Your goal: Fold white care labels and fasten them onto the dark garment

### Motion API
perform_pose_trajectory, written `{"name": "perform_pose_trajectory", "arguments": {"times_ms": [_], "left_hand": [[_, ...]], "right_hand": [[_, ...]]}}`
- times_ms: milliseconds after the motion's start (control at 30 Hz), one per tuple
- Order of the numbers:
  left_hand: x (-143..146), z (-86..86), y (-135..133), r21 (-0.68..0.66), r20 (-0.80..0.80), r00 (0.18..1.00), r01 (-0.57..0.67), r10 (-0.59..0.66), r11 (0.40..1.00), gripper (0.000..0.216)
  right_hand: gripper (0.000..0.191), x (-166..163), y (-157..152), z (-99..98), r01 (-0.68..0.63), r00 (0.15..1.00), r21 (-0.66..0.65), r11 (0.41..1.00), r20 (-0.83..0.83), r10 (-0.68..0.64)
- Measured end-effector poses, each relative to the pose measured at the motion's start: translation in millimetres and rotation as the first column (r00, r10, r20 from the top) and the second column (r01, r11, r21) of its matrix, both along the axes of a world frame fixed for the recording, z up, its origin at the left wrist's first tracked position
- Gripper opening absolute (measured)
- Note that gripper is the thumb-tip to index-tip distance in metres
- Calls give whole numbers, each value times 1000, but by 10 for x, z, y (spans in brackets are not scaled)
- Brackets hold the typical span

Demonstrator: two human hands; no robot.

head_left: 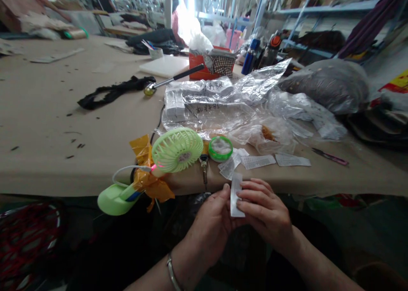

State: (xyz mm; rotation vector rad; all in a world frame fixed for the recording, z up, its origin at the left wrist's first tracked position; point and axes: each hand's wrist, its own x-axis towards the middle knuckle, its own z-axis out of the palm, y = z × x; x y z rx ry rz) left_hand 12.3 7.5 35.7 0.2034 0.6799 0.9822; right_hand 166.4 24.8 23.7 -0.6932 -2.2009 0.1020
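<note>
Both my hands meet just below the table's front edge, pinching a small white paper label (236, 194) that stands upright between them. My left hand (212, 223), with a metal bangle on its wrist, grips the label's left side with thumb and fingers closed. My right hand (266, 210) holds the right side, fingers curled together. More white labels (258, 161) lie loose on the table edge just above my hands. A green-rimmed round tin (220, 148) sits beside them.
A light green handheld fan (177, 150), taped with yellow tape, stands at the table's front edge. Clear plastic bags with label bundles (207, 106) lie behind. A black fabric strip (114, 92), a black-handled tool (174, 79), an orange box (204, 66) and pink-handled snips (331, 156) also lie on the table.
</note>
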Motion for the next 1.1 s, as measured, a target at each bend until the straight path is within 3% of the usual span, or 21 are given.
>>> {"name": "perform_pose_trajectory", "arguments": {"times_ms": [100,167,233,333,433,567,667,800,933,1100], "left_hand": [[84,2,63,-22,-8,999,-44,44,999,19],[115,-6,85,-25,-70,997,-33,31,999,15],[128,-12,86,-38,-153,988,3,-9,999,15],[135,-15,55,-64,-276,959,50,-65,997,17],[150,-9,25,-78,-338,937,62,-85,995,16],[181,19,27,-106,-341,935,66,-99,992,14],[193,43,48,-140,-309,946,59,-101,988,14],[195,65,74,-133,-209,970,98,-125,986,15],[186,91,91,-95,-85,995,51,-60,994,15],[160,109,79,-123,-31,999,27,-31,992,21]], "right_hand": [[14,56,-87,37,-58,998,-16,998,38,58],[19,112,-49,79,-14,998,-34,999,61,16],[29,176,52,121,137,985,-56,989,118,-129],[45,249,217,151,404,882,-36,914,283,-378],[40,283,281,120,469,809,30,883,385,-443],[18,344,274,29,415,870,82,906,255,-421],[11,402,270,-13,358,926,42,933,113,-360],[11,380,158,4,168,985,-57,984,-34,-170],[10,246,-60,26,-54,998,-52,997,11,54],[12,180,-168,0,-85,992,-47,995,84,89]]}}
